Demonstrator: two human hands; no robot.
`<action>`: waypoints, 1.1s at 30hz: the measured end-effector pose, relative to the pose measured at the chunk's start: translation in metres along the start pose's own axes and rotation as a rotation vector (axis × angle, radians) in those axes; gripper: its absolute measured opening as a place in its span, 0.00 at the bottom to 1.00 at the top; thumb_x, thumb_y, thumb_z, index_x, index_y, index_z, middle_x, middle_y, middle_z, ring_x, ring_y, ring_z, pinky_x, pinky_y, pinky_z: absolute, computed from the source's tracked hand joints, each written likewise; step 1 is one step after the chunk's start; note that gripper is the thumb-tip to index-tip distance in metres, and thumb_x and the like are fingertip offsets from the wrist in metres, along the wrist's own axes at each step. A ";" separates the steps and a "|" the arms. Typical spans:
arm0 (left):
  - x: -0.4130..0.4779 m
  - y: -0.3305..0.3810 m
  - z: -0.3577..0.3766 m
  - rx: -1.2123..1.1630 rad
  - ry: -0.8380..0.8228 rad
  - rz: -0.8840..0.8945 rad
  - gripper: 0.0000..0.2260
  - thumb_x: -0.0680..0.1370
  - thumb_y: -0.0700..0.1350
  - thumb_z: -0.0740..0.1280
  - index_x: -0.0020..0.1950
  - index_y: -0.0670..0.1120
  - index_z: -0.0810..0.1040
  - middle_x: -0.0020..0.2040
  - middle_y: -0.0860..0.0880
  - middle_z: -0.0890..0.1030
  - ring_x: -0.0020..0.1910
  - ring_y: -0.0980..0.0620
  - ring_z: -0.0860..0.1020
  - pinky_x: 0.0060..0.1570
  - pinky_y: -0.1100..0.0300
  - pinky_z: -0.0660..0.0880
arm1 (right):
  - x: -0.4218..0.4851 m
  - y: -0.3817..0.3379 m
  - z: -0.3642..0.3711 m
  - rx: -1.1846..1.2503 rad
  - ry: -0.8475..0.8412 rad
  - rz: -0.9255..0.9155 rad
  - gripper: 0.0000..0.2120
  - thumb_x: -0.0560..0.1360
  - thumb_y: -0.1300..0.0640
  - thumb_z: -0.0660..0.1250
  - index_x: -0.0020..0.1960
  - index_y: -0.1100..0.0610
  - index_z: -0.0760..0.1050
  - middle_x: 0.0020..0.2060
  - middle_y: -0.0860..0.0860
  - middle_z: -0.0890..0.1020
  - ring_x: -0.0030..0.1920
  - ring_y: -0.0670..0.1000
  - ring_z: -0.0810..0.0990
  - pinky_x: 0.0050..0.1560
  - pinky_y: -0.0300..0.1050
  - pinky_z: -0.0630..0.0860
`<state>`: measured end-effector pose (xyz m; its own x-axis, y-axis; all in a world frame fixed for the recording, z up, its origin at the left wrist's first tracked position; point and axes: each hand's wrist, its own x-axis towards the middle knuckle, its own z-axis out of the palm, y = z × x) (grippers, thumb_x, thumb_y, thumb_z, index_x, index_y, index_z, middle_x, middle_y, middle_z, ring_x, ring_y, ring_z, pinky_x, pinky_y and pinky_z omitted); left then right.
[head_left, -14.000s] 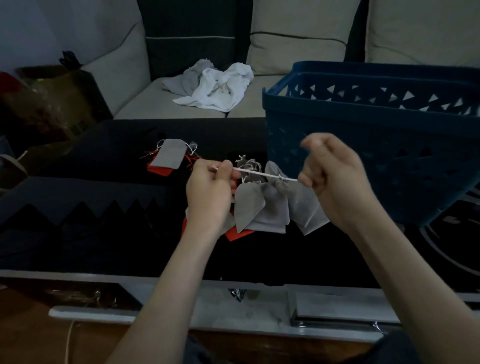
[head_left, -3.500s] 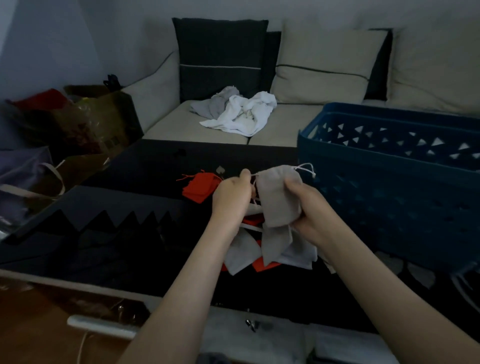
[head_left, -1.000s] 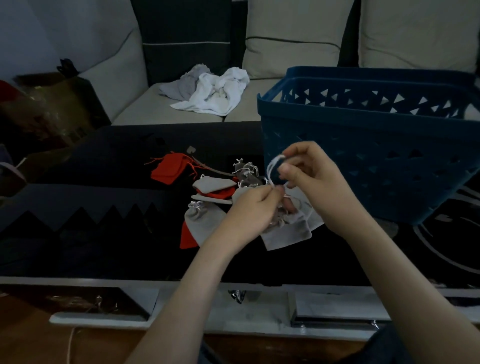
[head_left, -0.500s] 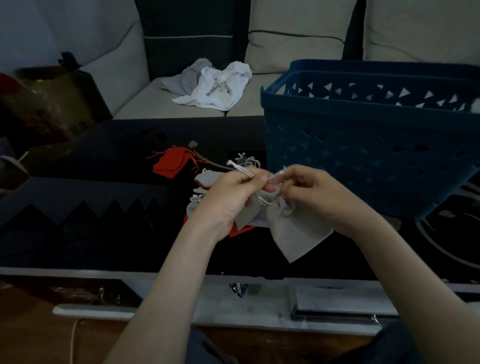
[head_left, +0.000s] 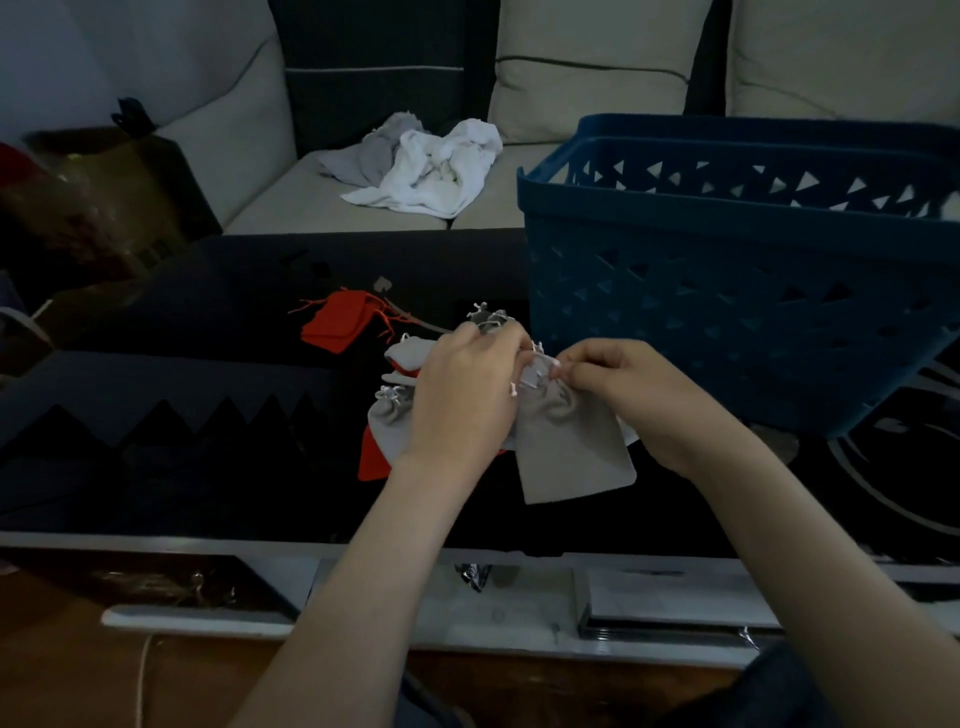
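Note:
A grey drawstring pouch (head_left: 571, 452) hangs between my hands over the black table (head_left: 208, 467). My left hand (head_left: 462, 395) pinches the white drawstring (head_left: 535, 376) at the pouch's gathered neck. My right hand (head_left: 623, 384) pinches the same string from the right side. Behind my left hand lies a heap of grey pouches (head_left: 389, 421) with red ones mixed in. One red pouch (head_left: 337, 325) lies apart, further back to the left.
A large blue plastic basket (head_left: 727, 270) stands on the table right behind my right hand. A sofa (head_left: 322, 208) at the back carries crumpled white and grey cloths (head_left: 431, 166). Bags (head_left: 88, 208) sit at the far left.
The pouch's neck is now gathered tighter, and my hands have come closer together at the drawstring. The pouch hangs a little lower and straighter than half a second ago.

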<state>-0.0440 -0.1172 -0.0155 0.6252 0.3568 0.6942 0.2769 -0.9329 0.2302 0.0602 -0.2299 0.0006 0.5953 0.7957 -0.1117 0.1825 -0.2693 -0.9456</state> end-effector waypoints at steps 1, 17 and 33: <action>0.000 0.000 0.001 0.029 0.034 0.018 0.06 0.75 0.43 0.67 0.39 0.43 0.78 0.31 0.48 0.76 0.34 0.48 0.74 0.32 0.60 0.66 | -0.001 -0.001 0.000 0.000 0.005 -0.035 0.10 0.78 0.60 0.63 0.39 0.55 0.79 0.39 0.52 0.80 0.44 0.48 0.77 0.49 0.44 0.72; -0.002 0.008 -0.004 -0.379 0.025 -0.057 0.05 0.77 0.42 0.65 0.45 0.43 0.79 0.37 0.60 0.72 0.41 0.60 0.70 0.42 0.67 0.68 | -0.006 -0.001 0.004 0.067 -0.053 -0.165 0.12 0.81 0.59 0.59 0.54 0.54 0.80 0.46 0.50 0.84 0.49 0.46 0.82 0.53 0.40 0.75; -0.002 -0.002 -0.012 -0.410 -0.079 -0.462 0.12 0.77 0.33 0.55 0.38 0.47 0.71 0.40 0.53 0.76 0.41 0.60 0.72 0.38 0.70 0.66 | -0.005 -0.014 -0.007 1.126 0.090 -0.309 0.18 0.77 0.62 0.57 0.29 0.58 0.67 0.32 0.55 0.82 0.47 0.55 0.83 0.59 0.48 0.76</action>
<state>-0.0551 -0.1168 -0.0092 0.5644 0.7160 0.4109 0.2386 -0.6180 0.7491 0.0603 -0.2345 0.0163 0.7080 0.6901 0.1497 -0.4401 0.5970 -0.6707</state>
